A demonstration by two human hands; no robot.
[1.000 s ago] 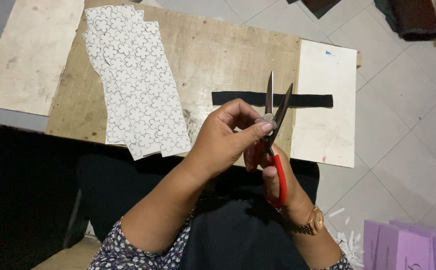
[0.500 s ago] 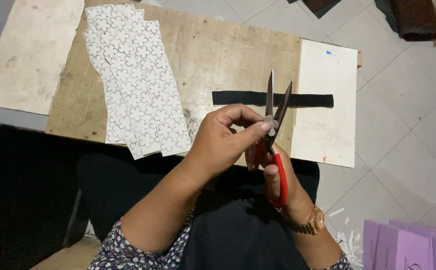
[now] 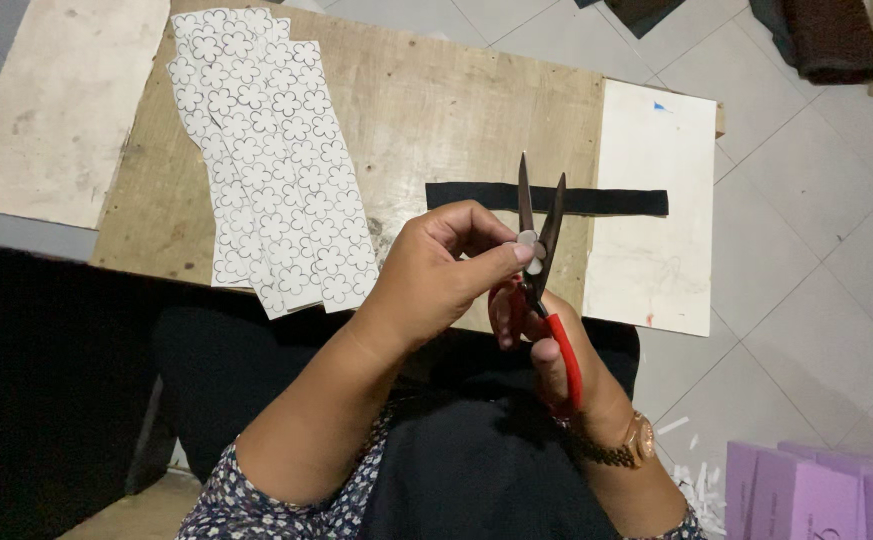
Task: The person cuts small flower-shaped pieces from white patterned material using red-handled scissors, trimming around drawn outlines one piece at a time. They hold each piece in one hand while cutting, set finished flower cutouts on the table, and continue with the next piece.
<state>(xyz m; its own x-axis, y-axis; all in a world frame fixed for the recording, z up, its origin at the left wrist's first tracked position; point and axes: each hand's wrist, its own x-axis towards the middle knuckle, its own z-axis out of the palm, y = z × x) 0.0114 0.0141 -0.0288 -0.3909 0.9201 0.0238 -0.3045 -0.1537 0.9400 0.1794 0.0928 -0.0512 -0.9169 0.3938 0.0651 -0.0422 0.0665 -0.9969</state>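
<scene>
Red-handled scissors [image 3: 541, 270] gripped in our right hand [image 3: 546, 350], blades open; left hand [image 3: 436, 275] pinched small white paper flower [image 3: 527, 240], mid-trim; next snip needs careful turning.

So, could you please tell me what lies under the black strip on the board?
The black strip lies across the wooden board and a white sheet. The scissors and the left hand cover part of its near edge.
</scene>
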